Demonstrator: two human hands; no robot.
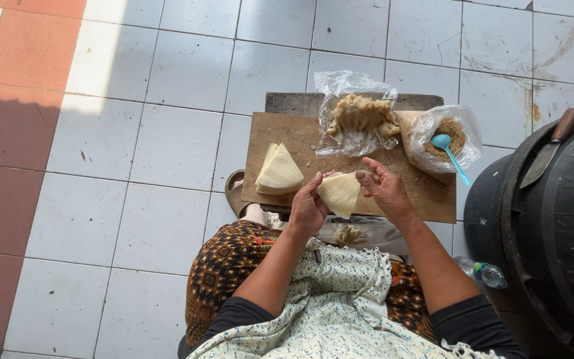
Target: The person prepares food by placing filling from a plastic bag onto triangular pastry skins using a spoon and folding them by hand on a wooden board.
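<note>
My left hand (309, 207) and my right hand (382, 189) hold one pale folded wrapper sheet (340, 193) between them, just above the near edge of a wooden board (426, 193). A stack of triangular wrapper sheets (279, 171) lies on the board's left part. Behind my hands a clear plastic bag of pale lumpy filling (360, 119) sits open on the board.
A second plastic bag with brown crumbs (448, 136) and a light blue spoon (449, 151) sits at the board's right. A black drum (546, 226) with a knife (547, 149) on top stands to the right. A plastic bottle (481, 271) lies beside it. White floor tiles surround the board.
</note>
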